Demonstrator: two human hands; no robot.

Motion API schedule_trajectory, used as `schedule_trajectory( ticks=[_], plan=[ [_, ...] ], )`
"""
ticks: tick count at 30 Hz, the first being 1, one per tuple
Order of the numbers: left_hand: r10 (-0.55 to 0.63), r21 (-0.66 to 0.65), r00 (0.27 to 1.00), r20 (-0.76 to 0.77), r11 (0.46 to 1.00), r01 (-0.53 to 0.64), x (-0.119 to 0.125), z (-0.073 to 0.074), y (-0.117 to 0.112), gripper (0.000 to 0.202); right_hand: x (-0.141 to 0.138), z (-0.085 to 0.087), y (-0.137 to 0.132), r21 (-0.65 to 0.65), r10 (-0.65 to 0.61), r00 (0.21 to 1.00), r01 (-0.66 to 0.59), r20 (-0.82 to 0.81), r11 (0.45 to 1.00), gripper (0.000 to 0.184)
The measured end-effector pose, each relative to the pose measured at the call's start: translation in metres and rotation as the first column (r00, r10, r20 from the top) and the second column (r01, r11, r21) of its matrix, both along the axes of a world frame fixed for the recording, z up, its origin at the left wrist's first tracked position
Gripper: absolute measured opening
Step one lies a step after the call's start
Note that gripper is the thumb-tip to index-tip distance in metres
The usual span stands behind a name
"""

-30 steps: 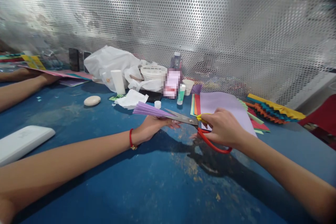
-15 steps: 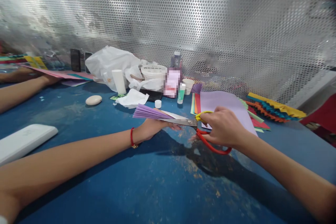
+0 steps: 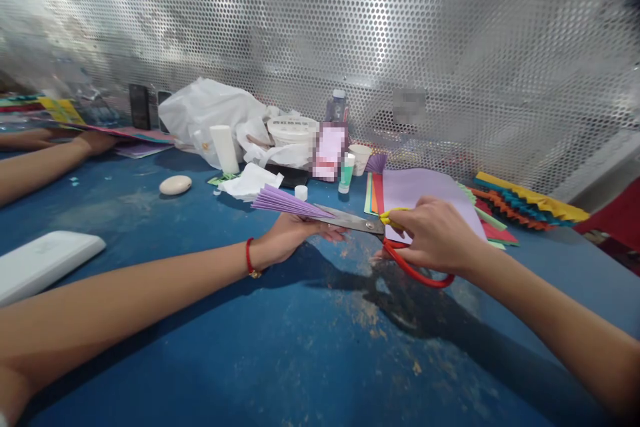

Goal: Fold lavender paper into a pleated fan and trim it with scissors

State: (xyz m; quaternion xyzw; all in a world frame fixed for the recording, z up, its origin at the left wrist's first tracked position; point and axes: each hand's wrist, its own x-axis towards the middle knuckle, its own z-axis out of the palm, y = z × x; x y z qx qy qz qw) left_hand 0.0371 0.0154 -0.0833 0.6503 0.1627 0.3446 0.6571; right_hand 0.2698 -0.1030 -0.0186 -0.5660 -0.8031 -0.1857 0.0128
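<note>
A pleated strip of purple paper [image 3: 287, 203], fanned out at its left end, is pinched in my left hand [image 3: 287, 238], which wears a red cord at the wrist. My right hand [image 3: 440, 233] is closed round the handles of a pair of scissors [image 3: 373, 225], one yellow and one red. The blades are a little apart and point left, at the right end of the pleated paper above my left fingers. Whether they touch the folds I cannot tell. Behind my right hand lies a sheet of purple paper [image 3: 425, 183].
Behind the hands stand a white plastic bag [image 3: 210, 113], a green-and-white tube [image 3: 346, 173], a paper cup [image 3: 360, 159] and a phone [image 3: 330, 150]. Pleated colored papers [image 3: 530, 200] lie at right. Another person's hands [image 3: 93, 141] hold paper at far left. A white box [image 3: 50, 263] lies at left.
The scissors and my right hand have shifted slightly right relative to the pleated paper. My left hand still holds the paper. At far left, the other person's pink paper has been lowered.
</note>
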Motion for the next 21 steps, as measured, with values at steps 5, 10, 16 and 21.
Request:
schedule_trajectory(
  ticks=[5, 10, 16, 21],
  plan=[
    [-0.002, -0.022, 1.0, 0.009, 1.0, 0.002, -0.0005, -0.0007, -0.0007, 0.018, 0.0016, -0.0031, 0.0013, -0.043, -0.026, 0.998, 0.023, -0.054, 0.999, 0.047],
    [-0.011, -0.027, 1.0, 0.015, 1.0, 0.012, -0.0009, 0.0013, -0.0007, 0.02, 0.0026, -0.0057, 0.0026, -0.059, -0.024, 0.998, 0.02, -0.058, 0.998, 0.049],
    [-0.001, -0.035, 1.0, 0.002, 0.999, 0.001, -0.0001, 0.0008, 0.0008, 0.021, 0.0057, -0.0095, 0.0025, -0.073, -0.023, 0.997, 0.018, -0.068, 0.997, 0.049],
    [-0.004, -0.04, 1.0, -0.019, 0.999, 0.003, -0.0015, -0.002, 0.0015, 0.02, 0.003, -0.0088, 0.0016, -0.081, -0.034, 0.996, 0.027, -0.088, 0.996, 0.056]
  ],
)
